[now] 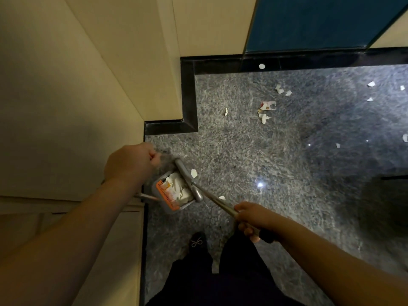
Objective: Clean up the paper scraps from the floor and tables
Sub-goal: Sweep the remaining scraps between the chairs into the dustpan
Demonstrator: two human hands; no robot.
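Legs in dark trousers (223, 281) and a dark shoe with a pale lace bow (197, 241) stand at the bottom of the view on the speckled grey stone floor (242, 151).

Just above them, the right hand (254, 219) has its fingers curled round the thin metal broom handle (220, 203), which slants up and left to the grey broom head (187, 175). That head lies along the open edge of the grey dustpan with an orange comb strip (164, 193), and a heap of white paper scraps (178, 187) sits inside the pan. One white scrap (194, 173) clings beside the broom head, and another small one (221, 197) lies on the floor next to the handle.

The left hand (130, 162) is closed into a fist above the dustpan; whatever it grips is hidden under the fingers.

Farther out on the floor, a cluster of torn paper with a red-and-white printed piece (267, 107) lies well apart from the pan, with more white bits (281, 89) beyond it and others scattered toward the right edge (371, 84).

A black skirting band (189, 91) borders the floor, below cream wall panels (88, 85) and a blue panel (313, 21).
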